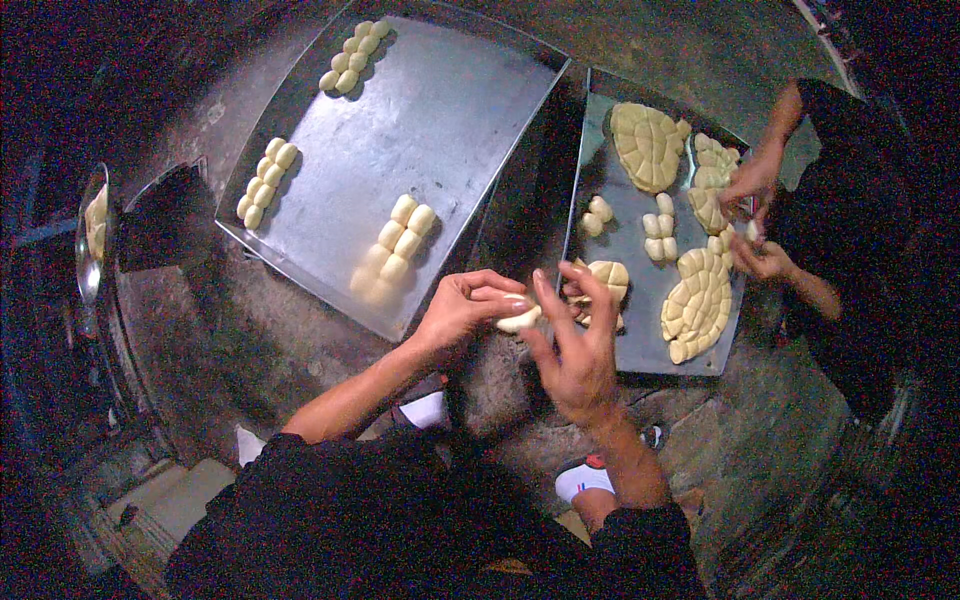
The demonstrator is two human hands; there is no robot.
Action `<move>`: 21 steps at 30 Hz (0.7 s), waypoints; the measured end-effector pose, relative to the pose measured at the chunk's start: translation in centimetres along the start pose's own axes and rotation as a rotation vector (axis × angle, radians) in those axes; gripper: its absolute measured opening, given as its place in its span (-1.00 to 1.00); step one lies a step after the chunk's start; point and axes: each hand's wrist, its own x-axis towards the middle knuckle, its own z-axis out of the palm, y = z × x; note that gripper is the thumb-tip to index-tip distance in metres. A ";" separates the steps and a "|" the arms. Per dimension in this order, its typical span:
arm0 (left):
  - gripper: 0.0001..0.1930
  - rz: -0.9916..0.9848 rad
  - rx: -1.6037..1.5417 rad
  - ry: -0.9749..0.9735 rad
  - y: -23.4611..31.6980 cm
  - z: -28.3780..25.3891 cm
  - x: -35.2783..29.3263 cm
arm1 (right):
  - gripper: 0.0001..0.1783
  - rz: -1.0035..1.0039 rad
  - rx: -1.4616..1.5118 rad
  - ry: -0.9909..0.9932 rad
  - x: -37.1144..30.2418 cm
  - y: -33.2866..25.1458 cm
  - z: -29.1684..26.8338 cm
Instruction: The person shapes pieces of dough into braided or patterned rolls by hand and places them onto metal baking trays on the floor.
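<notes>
Between my two hands, over the gap separating two metal trays, is a small piece of pale dough (519, 319). My left hand (468, 312) pinches it with thumb and fingers. Beside it, my right hand (580, 355) has its fingers spread, slightly blurred, close to the dough. The left tray (450, 90) bears three groups of small dough balls: one at the far end (355, 57), one along the left side (267, 184) and one near my left hand (397, 240). In the right tray (650, 345) lie scored dough slabs (648, 147) and several loose pieces (660, 228).
Across the right tray, a co-worker in dark clothing (850, 230) handles dough with both hands (755, 185). A shiny round metal dish (95, 230) stands at the far left. Below my arms is a stained concrete floor (330, 350), with a foot in a white sock (583, 482) on it.
</notes>
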 end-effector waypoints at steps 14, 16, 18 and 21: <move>-0.42 0.420 0.673 0.037 -1.0 1.3 0.0 | -0.69 0.278 0.406 -0.087 1.1 15.7 2.7; -0.43 0.409 0.559 0.028 -1.3 1.2 0.3 | -0.73 0.344 0.113 -0.027 1.5 19.7 1.6; -0.44 0.345 0.441 -0.016 -1.1 1.1 0.6 | -0.74 0.287 0.013 -0.033 1.5 21.9 1.9; -0.46 0.411 0.607 0.032 -0.6 0.3 0.5 | -0.72 0.342 0.076 -0.011 2.4 22.2 3.6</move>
